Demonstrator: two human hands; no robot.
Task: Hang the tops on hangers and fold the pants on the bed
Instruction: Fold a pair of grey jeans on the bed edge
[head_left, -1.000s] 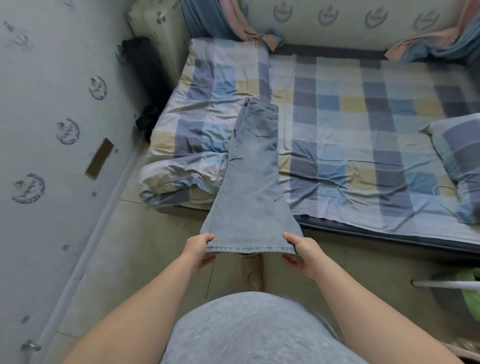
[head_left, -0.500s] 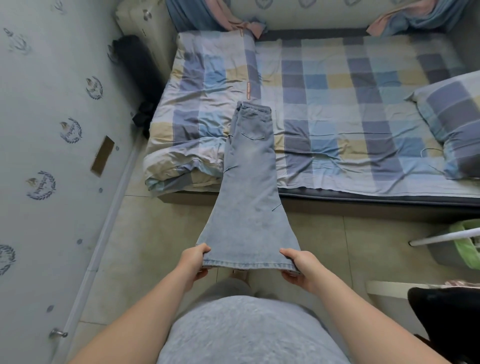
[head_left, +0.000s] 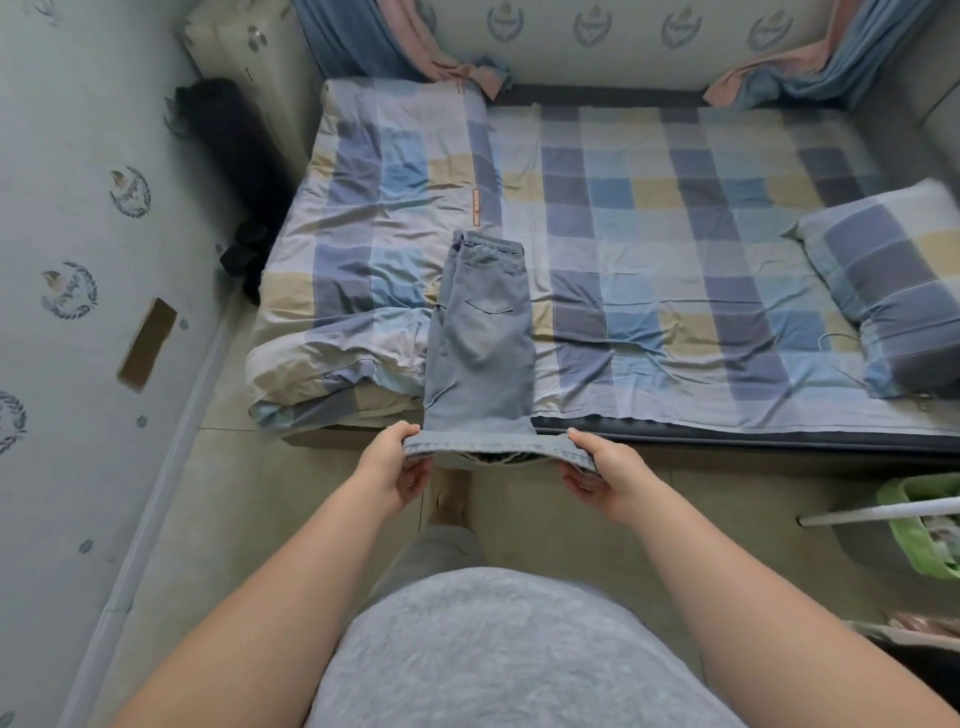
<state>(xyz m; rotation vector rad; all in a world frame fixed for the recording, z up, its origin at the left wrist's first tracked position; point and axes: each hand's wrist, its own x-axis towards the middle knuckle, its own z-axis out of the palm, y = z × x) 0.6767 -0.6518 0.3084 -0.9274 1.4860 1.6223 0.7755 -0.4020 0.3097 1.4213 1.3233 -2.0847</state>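
- The left hand (head_left: 397, 470) and the right hand (head_left: 602, 470) each pinch a hem corner of the jeans (head_left: 480, 343).
- The waist of the jeans lies on the bed (head_left: 675, 249), beside the folded quilt (head_left: 374, 249).

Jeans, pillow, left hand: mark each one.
jeans (head_left: 480, 364): head view, on the leg fabric below the back pocket.
pillow (head_left: 893, 291): head view, middle of its checked top face.
left hand (head_left: 396, 464): head view, middle of the hand gripping the hem.
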